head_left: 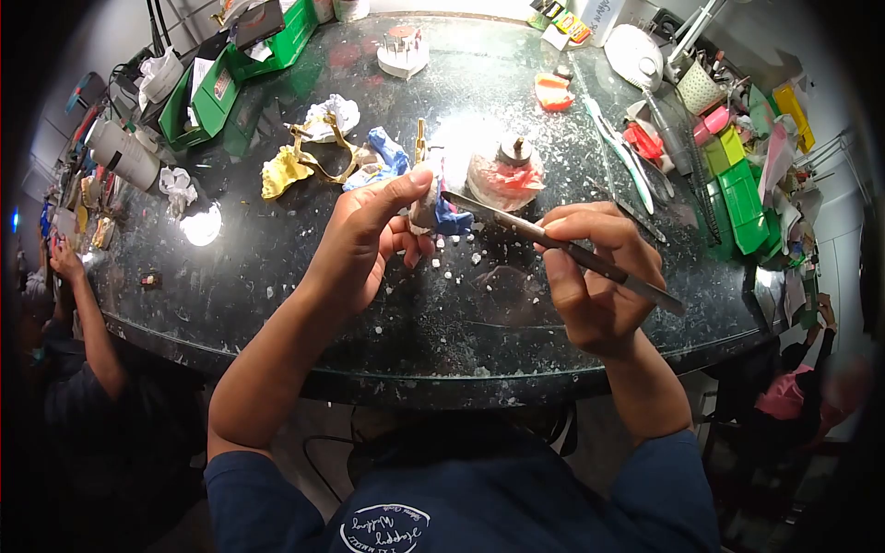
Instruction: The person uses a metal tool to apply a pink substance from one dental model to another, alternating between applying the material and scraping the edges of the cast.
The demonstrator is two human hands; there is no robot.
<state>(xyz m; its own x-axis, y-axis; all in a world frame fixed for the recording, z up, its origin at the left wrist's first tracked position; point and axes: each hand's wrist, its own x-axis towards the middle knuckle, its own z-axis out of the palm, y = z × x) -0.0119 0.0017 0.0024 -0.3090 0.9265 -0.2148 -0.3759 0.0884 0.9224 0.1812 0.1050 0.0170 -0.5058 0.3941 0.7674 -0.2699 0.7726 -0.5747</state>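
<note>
Nearest me: dark blue shirt [516, 502], both forearms rising from it over the near table edge [442, 382].

Item 1, left hand [364, 244]: wrist bent, palm turned inward, thumb stretched along the top of a small white-and-blue dental cast [441, 210], fingers curled underneath. Closed around the cast, holding it just above the tabletop.

Item 2, right hand [595, 276]: fingers folded tight in a pen grip on a slim metal carving tool [562, 247]. I see the tool's shaft running out past the hand to the right, its tip meeting the cast just beyond my left thumb.

Item 3, white crumbs [452, 261]: scattered on the dark glass directly below the cast, between the two hands.

Item 4, pink-and-white mould with metal knob [505, 175]: just beyond the tool tip, near but apart.

Item 5, yellow, white and blue pieces around a brass frame [323, 157]: beyond my left hand.

Item 6, green bins [742, 198]: well beyond my right hand, crowding that rim.

Open room: bare glass below both hands, toward the near edge.
</note>
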